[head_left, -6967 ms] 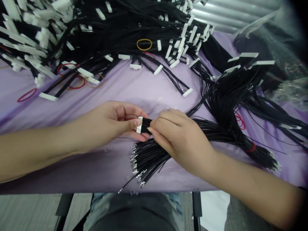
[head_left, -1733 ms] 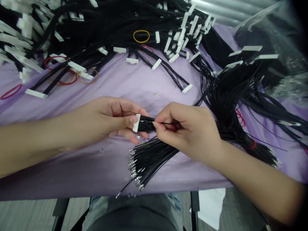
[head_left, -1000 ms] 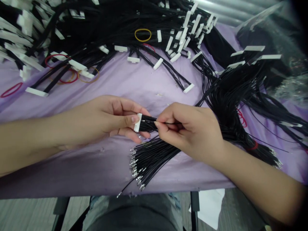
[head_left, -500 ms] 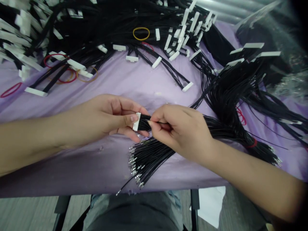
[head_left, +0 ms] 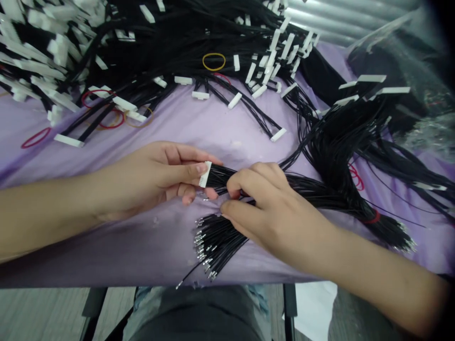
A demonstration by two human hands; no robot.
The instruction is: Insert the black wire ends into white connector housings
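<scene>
My left hand (head_left: 177,173) pinches a white wire connector (head_left: 205,174) between thumb and fingers. Black wires (head_left: 219,175) run out of its right side towards my other hand. My right hand (head_left: 266,203) is just right of the connector, over the wires. Its thumb and forefinger are apart, with nothing seen between their tips; the other fingers are curled and partly hidden. Below it lies a fanned bundle of loose black wires (head_left: 220,241) with bare metal terminals at the ends. One wire sticks out from this bundle to the lower left.
A purple cloth (head_left: 142,255) covers the table. Heaps of black cables with white connectors (head_left: 69,140) lie along the back and left. Red (head_left: 36,138) and yellow rubber bands (head_left: 213,61) lie among them. A red-banded wire bundle (head_left: 389,227) and clear plastic bag (head_left: 426,123) are at right.
My right thumb and forefinger, pinched at the wires close to the connector before, have parted, and the hand has drawn back slightly right and down. My left hand still holds the connector.
</scene>
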